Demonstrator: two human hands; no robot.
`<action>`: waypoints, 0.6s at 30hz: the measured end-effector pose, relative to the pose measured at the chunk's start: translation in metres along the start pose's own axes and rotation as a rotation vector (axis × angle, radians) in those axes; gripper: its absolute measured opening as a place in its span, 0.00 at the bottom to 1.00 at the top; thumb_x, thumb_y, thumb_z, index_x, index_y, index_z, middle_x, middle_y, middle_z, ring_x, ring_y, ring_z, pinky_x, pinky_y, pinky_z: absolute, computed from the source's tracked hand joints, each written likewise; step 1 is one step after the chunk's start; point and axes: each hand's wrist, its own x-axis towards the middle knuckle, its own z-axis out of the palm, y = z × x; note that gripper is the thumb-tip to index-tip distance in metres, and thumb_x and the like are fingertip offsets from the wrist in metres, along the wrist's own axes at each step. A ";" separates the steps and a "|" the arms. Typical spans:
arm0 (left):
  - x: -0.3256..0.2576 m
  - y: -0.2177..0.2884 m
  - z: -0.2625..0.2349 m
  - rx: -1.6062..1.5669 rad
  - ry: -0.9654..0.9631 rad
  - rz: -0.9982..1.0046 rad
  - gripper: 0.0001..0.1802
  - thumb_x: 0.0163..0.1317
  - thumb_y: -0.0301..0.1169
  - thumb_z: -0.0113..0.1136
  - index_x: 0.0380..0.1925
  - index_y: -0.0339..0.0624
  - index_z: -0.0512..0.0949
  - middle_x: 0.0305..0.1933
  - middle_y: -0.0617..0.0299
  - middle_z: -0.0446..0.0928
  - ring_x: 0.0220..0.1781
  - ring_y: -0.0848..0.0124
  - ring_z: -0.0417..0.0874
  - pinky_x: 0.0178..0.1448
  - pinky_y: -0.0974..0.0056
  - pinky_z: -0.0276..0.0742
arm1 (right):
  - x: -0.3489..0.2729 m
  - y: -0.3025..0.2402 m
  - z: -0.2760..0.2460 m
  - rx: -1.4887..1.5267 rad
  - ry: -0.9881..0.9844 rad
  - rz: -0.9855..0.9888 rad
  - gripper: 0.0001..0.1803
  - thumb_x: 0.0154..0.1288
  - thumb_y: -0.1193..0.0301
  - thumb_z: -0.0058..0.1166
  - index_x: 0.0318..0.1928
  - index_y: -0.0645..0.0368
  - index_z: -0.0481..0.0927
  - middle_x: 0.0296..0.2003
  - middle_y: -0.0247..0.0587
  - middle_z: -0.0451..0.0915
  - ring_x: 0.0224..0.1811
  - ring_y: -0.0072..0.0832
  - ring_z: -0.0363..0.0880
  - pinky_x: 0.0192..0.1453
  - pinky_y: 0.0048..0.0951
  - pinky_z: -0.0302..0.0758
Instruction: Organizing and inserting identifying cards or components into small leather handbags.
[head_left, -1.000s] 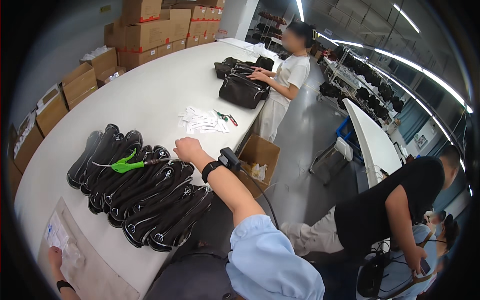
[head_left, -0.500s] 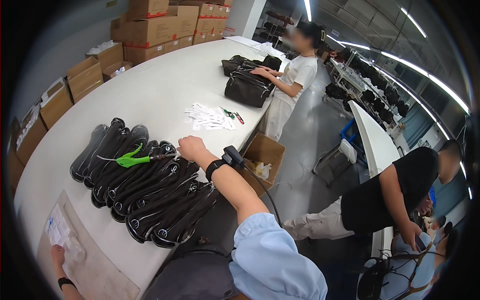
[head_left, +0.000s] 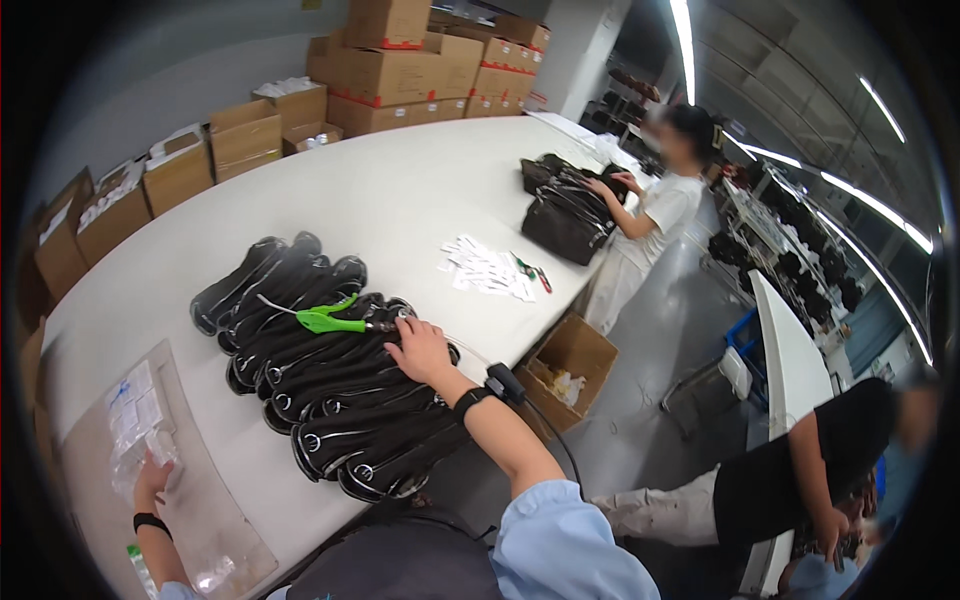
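A row of several black glossy covers (head_left: 320, 375) lies overlapped on the white table (head_left: 390, 190). A green plastic tagging tool (head_left: 330, 318) rests on top of them. My right hand (head_left: 420, 348) lies flat on the covers, fingertips close to the tool's metal tip, holding nothing. My left hand (head_left: 150, 480) rests at the lower left on a clear plastic bag (head_left: 135, 425) of small white packets; I cannot see whether it grips the bag.
White tags (head_left: 488, 268) and small tools lie mid-table. A person in white handles black bags (head_left: 560, 205) at the far side. Cardboard boxes (head_left: 400, 50) stack along the wall; an open box (head_left: 568, 362) sits on the floor. Another person in black bends at the right.
My right hand has stayed on the covers beside the green tool. The view has swung slightly to the right and downward.
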 end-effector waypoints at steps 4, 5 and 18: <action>0.011 -0.009 0.021 0.117 0.125 0.079 0.62 0.51 0.41 0.66 0.72 0.44 0.29 0.73 0.40 0.52 0.62 0.43 0.71 0.49 0.46 0.83 | -0.007 0.004 0.003 0.005 0.017 0.026 0.29 0.65 0.53 0.51 0.61 0.57 0.70 0.58 0.46 0.72 0.59 0.43 0.71 0.64 0.45 0.64; 0.015 -0.013 0.028 0.171 0.189 0.102 0.64 0.50 0.41 0.68 0.72 0.42 0.28 0.73 0.41 0.52 0.63 0.44 0.71 0.53 0.49 0.82 | -0.007 0.003 0.005 -0.005 0.027 0.026 0.29 0.66 0.53 0.51 0.61 0.57 0.70 0.58 0.46 0.72 0.59 0.43 0.71 0.64 0.45 0.64; -0.023 0.004 0.044 0.276 0.341 0.117 0.70 0.41 0.41 0.74 0.70 0.32 0.30 0.73 0.36 0.49 0.64 0.45 0.70 0.65 0.55 0.71 | -0.010 0.002 0.013 -0.029 0.066 0.023 0.28 0.67 0.53 0.49 0.61 0.56 0.70 0.60 0.45 0.71 0.61 0.40 0.69 0.67 0.43 0.61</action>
